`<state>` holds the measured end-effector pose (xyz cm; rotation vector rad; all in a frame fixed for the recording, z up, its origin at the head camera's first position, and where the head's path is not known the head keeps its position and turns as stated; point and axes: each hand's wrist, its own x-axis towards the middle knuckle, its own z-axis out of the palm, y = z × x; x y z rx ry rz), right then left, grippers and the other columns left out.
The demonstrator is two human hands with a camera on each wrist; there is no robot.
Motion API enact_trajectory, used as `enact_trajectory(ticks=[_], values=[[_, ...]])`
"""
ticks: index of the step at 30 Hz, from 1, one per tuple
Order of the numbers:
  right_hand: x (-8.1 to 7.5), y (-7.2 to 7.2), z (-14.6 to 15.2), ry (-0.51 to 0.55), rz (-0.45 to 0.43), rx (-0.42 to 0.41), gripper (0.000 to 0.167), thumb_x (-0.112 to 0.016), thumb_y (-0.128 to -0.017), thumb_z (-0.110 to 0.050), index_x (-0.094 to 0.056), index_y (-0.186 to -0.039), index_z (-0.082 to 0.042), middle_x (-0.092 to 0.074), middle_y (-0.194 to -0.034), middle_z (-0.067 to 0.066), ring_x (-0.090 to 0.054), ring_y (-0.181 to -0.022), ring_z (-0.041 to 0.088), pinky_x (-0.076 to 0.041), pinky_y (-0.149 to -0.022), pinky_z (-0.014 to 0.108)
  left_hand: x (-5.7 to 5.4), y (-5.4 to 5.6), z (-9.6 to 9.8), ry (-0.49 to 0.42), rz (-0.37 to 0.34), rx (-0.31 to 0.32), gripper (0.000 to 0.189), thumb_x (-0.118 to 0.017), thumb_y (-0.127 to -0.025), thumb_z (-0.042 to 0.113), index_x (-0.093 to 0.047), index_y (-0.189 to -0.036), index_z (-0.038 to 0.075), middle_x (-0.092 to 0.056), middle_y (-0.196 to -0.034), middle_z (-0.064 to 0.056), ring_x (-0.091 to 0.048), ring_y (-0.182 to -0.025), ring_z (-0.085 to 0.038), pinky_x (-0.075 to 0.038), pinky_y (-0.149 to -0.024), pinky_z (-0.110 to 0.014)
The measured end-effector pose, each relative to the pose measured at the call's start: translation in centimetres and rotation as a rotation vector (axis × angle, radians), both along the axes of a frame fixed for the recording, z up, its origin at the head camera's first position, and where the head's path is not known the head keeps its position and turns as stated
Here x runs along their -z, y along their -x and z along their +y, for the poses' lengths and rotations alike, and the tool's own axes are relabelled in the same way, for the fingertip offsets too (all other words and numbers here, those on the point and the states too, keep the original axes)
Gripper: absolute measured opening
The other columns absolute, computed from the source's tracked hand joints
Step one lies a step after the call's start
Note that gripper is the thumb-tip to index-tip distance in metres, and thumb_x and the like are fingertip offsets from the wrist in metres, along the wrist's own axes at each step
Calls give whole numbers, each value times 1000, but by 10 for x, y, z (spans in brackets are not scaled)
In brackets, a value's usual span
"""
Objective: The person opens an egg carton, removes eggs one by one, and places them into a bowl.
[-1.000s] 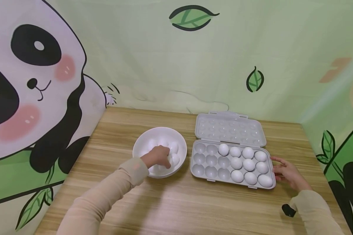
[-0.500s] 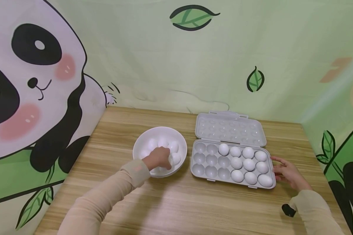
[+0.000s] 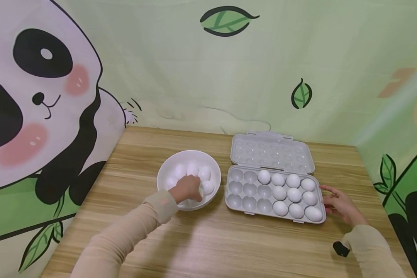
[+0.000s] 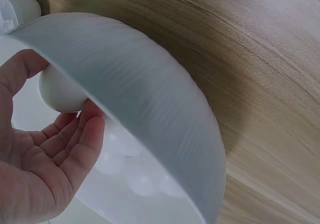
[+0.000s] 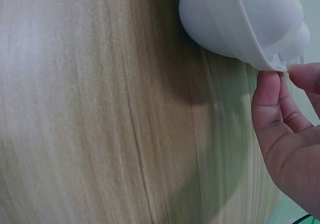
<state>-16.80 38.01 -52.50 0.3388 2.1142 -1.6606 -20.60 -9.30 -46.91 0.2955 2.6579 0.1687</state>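
Inside the white bowl (image 3: 165, 170), my left hand (image 3: 187, 187) reaches down among several white eggs (image 3: 192, 168). In the left wrist view it pinches one egg (image 4: 62, 89) between thumb and fingers, near the bowl's wall. To the right lies an open egg box (image 3: 255, 211). White eggs (image 3: 294, 195) fill its right part, while the left cups (image 3: 249, 189) hold none. At the box's right end is my right hand (image 3: 342, 206). The right wrist view has its thumb and fingertips pinching the box's rim (image 5: 252, 34).
The box's lid (image 3: 272, 152) lies folded back toward the wall. Bowl and box stand side by side on a wood-grain table (image 3: 229, 247). A small black object (image 3: 341, 249) is beside the right cuff. A panda-printed cloth (image 3: 166, 77) hangs behind.
My left hand has shifted very slightly within the bowl, and a little more of the eggs behind it shows. My right hand and the egg box keep their places.
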Motion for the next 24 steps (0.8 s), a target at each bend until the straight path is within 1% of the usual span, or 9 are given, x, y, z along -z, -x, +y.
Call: enact_trajectory(ticks=[6, 12, 18, 24], values=[[-1, 0, -1, -6, -8, 6, 44, -50, -85, -5, -46, -117, -34, -55, -80, -16, -54, -72, 3, -48, -61, 22, 3, 1, 0, 24, 12, -1, 28, -71, -61, 22, -50, -75, 10, -51, -72, -4, -48, -63, -19, -39, -51, -29], [-2, -1, -2, -5, -6, 4, 47, -51, -84, -5, -43, -124, -29, -55, -82, -15, -54, -73, 4, -48, -62, 23, 4, 0, 1, 9, 21, 0, 26, -71, -61, 19, -51, -74, 9, -51, -72, -5, -48, -63, -20, -39, -51, -30], [-2, -1, -2, 3, -5, 6, 45, -51, -84, -5, -46, -120, -33, -56, -82, -14, -55, -73, 4, -48, -62, 24, 6, -1, 3, -6, 20, -2, 24, -71, -61, 17, -52, -73, 9, -51, -71, -4, -47, -63, -20, -37, -52, -30], [-1, -1, -1, 0, -14, 11, 45, -52, -85, -6, -46, -119, -34, -56, -81, -14, -54, -72, 4, -48, -62, 24, 4, -3, 3, -3, 29, -1, 24, -71, -61, 17, -53, -74, 8, -51, -72, -5, -47, -64, -21, -38, -55, -33]])
